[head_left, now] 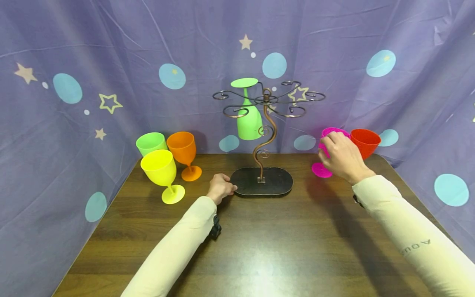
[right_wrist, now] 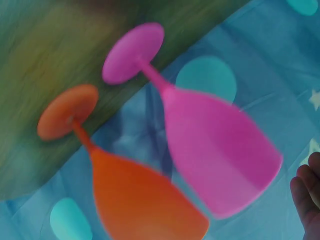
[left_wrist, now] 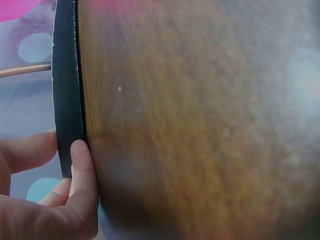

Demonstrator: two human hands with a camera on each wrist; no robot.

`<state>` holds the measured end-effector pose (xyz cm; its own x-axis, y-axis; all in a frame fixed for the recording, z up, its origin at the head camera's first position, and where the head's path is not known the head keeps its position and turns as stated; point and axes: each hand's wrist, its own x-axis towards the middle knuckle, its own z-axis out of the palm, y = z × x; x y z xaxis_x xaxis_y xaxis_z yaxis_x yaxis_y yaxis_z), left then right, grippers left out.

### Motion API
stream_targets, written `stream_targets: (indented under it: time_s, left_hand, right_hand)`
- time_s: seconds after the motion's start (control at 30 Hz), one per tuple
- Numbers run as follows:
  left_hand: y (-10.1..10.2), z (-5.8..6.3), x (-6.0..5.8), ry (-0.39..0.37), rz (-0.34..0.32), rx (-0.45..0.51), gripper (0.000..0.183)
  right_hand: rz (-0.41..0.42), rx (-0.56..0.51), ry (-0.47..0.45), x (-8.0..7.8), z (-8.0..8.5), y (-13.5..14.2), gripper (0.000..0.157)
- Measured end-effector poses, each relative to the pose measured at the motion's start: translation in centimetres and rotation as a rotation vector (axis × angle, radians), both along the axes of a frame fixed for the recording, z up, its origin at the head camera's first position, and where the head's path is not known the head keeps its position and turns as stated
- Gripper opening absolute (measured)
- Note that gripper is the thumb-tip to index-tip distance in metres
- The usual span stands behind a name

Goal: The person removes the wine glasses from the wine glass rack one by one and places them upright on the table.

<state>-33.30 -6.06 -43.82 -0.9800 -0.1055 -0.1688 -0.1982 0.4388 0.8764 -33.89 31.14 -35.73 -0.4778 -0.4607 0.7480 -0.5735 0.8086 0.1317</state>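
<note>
My left hand [head_left: 220, 188] pinches the left end of the black oval base [head_left: 276, 181] of a metal glass rack, thumb and fingertips at its edge in the left wrist view. From the rack's curled arms a green goblet [head_left: 249, 121] hangs upside down by its foot. Over at the right, my right hand [head_left: 343, 154] is beside the upright magenta goblet [right_wrist: 220, 150], partly covering it in the head view. In the right wrist view its fingers [right_wrist: 304, 195] are apart from the bowl. A red goblet [head_left: 366, 142], more orange in the wrist view, stands next to the magenta one.
At the back left of the wooden table [head_left: 237, 247] stand a yellow goblet [head_left: 159, 168], an orange goblet [head_left: 182, 148] and another green goblet [head_left: 151, 142]. A purple curtain [head_left: 208, 37] with stars and blue dots surrounds the table's back and sides.
</note>
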Motion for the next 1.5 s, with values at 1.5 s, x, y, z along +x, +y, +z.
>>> stream_targets:
  time_s: [1.5]
  left_hand:
    - [-0.4,21.4,-5.6,0.255,-0.104,0.817,0.074]
  right_hand:
    - [-0.241,-0.426,-0.954,1.6,-8.8,-9.4,0.047]
